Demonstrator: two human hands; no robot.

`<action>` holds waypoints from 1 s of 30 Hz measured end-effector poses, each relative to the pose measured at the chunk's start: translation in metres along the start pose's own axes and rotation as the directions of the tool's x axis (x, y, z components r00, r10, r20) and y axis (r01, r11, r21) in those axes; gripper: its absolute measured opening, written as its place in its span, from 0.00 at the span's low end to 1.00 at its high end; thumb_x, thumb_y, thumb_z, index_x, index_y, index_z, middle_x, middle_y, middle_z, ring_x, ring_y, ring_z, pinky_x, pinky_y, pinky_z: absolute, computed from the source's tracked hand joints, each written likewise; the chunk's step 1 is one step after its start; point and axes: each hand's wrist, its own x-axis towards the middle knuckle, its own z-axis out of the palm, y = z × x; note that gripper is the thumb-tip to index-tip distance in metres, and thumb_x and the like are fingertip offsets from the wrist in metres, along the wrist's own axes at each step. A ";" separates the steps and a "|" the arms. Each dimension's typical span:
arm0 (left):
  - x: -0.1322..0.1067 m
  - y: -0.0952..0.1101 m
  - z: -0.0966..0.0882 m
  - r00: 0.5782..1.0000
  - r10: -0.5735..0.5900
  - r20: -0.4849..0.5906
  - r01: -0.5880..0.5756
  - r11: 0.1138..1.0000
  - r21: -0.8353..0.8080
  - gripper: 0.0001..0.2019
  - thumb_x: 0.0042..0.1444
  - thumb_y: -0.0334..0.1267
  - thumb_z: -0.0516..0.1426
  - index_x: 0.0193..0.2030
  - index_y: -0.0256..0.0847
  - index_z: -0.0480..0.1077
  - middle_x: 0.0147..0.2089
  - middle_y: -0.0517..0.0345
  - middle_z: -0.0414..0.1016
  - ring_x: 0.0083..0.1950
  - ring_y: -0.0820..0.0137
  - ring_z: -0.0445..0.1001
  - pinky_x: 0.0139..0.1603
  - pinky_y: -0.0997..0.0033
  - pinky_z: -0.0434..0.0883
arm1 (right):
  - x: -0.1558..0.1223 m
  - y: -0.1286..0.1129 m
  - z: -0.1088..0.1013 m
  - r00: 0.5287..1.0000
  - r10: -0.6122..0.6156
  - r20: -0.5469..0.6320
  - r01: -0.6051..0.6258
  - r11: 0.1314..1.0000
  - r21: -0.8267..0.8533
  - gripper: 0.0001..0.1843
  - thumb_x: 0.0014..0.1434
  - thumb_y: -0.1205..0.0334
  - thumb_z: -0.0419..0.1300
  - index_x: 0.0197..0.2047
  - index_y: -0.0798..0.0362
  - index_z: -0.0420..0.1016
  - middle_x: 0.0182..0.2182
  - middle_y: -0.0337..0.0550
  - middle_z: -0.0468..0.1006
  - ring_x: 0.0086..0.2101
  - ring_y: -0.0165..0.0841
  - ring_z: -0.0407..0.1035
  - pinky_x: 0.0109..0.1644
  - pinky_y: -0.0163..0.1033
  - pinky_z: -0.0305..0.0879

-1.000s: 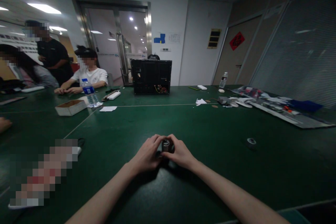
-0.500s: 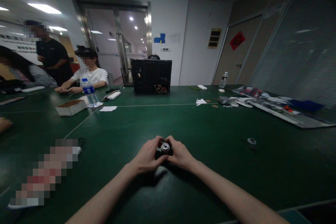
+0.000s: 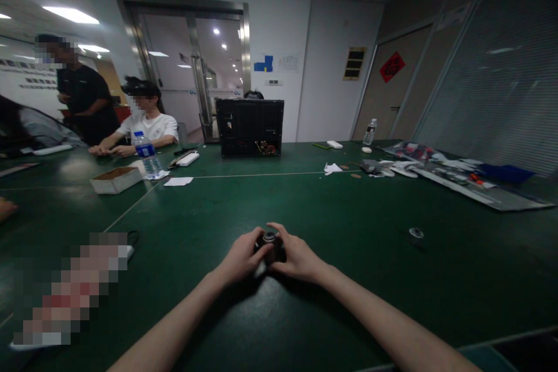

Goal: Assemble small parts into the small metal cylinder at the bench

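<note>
Between my hands stands a small dark cylindrical part [image 3: 269, 238] with a silver ring around its top. Its kind is too small to make out. My left hand [image 3: 247, 253] is closed on it from the left, thumb across the near side and fingers behind. From the right, my right hand [image 3: 296, 253] is curled around it with the thumb low in front; one finger lifts off above the top. Most of the part's sides are hidden by my fingers. Off to the right, a small round metal piece [image 3: 416, 233] lies apart on the green table [image 3: 349, 290].
A blurred-out flat object [image 3: 72, 290] lies at left. Further off are an open box [image 3: 115, 180], a water bottle [image 3: 148, 157], a black equipment case [image 3: 250, 128] and crumpled paper [image 3: 332, 168]. Boards with clutter [image 3: 475, 183] cover the far right. Several other people are across the table.
The cylindrical part has tipped so its top faces me less. My left thumb has moved up across its front, and a finger of my right hand has lifted off the top.
</note>
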 end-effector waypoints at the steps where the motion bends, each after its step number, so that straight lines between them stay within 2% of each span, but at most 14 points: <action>1: 0.000 0.000 -0.001 1.000 -0.008 0.004 0.008 0.999 -0.031 0.11 0.61 0.43 0.49 0.42 0.39 0.66 0.38 0.55 0.73 0.37 0.67 0.70 0.37 0.72 0.65 | 0.000 -0.001 -0.001 1.000 -0.013 0.008 0.013 1.000 0.006 0.47 0.46 0.58 0.66 0.64 0.47 0.45 0.48 0.48 0.72 0.45 0.42 0.68 0.48 0.43 0.61; 5: 0.001 -0.001 -0.002 1.000 -0.018 0.006 0.018 0.989 -0.146 0.14 0.62 0.46 0.48 0.44 0.38 0.67 0.38 0.55 0.73 0.37 0.67 0.70 0.38 0.72 0.65 | -0.001 -0.001 -0.001 0.999 -0.032 0.005 0.031 0.999 0.031 0.47 0.44 0.58 0.67 0.63 0.48 0.47 0.48 0.48 0.71 0.44 0.41 0.68 0.47 0.42 0.61; 12: 0.003 -0.008 -0.001 0.999 0.010 0.048 0.010 0.916 -0.401 0.17 0.61 0.48 0.48 0.44 0.36 0.69 0.41 0.54 0.72 0.42 0.66 0.68 0.45 0.70 0.63 | 0.000 -0.002 0.001 1.000 -0.018 -0.024 0.018 1.000 -0.003 0.37 0.48 0.63 0.61 0.60 0.51 0.53 0.36 0.41 0.73 0.31 0.32 0.68 0.37 0.35 0.61; 15: 0.005 -0.010 0.003 0.997 -0.018 0.075 0.056 0.841 -0.538 0.17 0.59 0.48 0.51 0.43 0.35 0.69 0.39 0.54 0.71 0.39 0.67 0.67 0.41 0.71 0.64 | 0.000 -0.005 -0.001 0.999 -0.012 -0.037 0.011 1.000 -0.023 0.37 0.46 0.63 0.61 0.59 0.51 0.54 0.33 0.39 0.73 0.29 0.31 0.67 0.34 0.34 0.60; 18: 0.008 -0.012 0.007 0.991 -0.061 0.116 0.123 0.732 -0.670 0.18 0.56 0.49 0.55 0.43 0.34 0.69 0.35 0.57 0.68 0.32 0.72 0.65 0.34 0.73 0.64 | 0.000 -0.008 -0.004 0.998 -0.013 -0.062 0.010 0.999 -0.042 0.35 0.45 0.62 0.61 0.57 0.51 0.57 0.34 0.40 0.73 0.30 0.32 0.67 0.35 0.34 0.61; 23: 0.009 -0.011 0.011 0.973 -0.168 0.158 0.228 0.608 -0.760 0.18 0.54 0.48 0.58 0.42 0.34 0.70 0.35 0.55 0.69 0.30 0.75 0.66 0.31 0.75 0.64 | -0.001 -0.010 -0.006 0.996 0.007 -0.094 -0.011 0.999 -0.047 0.33 0.45 0.61 0.61 0.55 0.52 0.60 0.38 0.43 0.74 0.34 0.34 0.69 0.38 0.36 0.62; 26: 0.008 -0.009 0.011 0.967 -0.192 0.170 0.253 0.617 -0.745 0.19 0.53 0.50 0.59 0.42 0.35 0.69 0.35 0.56 0.69 0.30 0.74 0.68 0.31 0.74 0.67 | -0.001 -0.010 -0.006 0.994 0.015 -0.111 -0.023 0.997 -0.071 0.33 0.44 0.60 0.61 0.55 0.52 0.60 0.40 0.44 0.74 0.37 0.35 0.69 0.40 0.37 0.62; 30: 0.009 -0.007 0.009 0.969 -0.183 0.163 0.245 0.707 -0.663 0.20 0.49 0.50 0.62 0.40 0.33 0.68 0.36 0.54 0.70 0.32 0.71 0.70 0.30 0.74 0.68 | -0.001 -0.008 -0.004 0.993 0.013 -0.121 -0.027 0.994 -0.110 0.34 0.44 0.60 0.62 0.55 0.51 0.59 0.40 0.44 0.73 0.36 0.35 0.69 0.40 0.38 0.62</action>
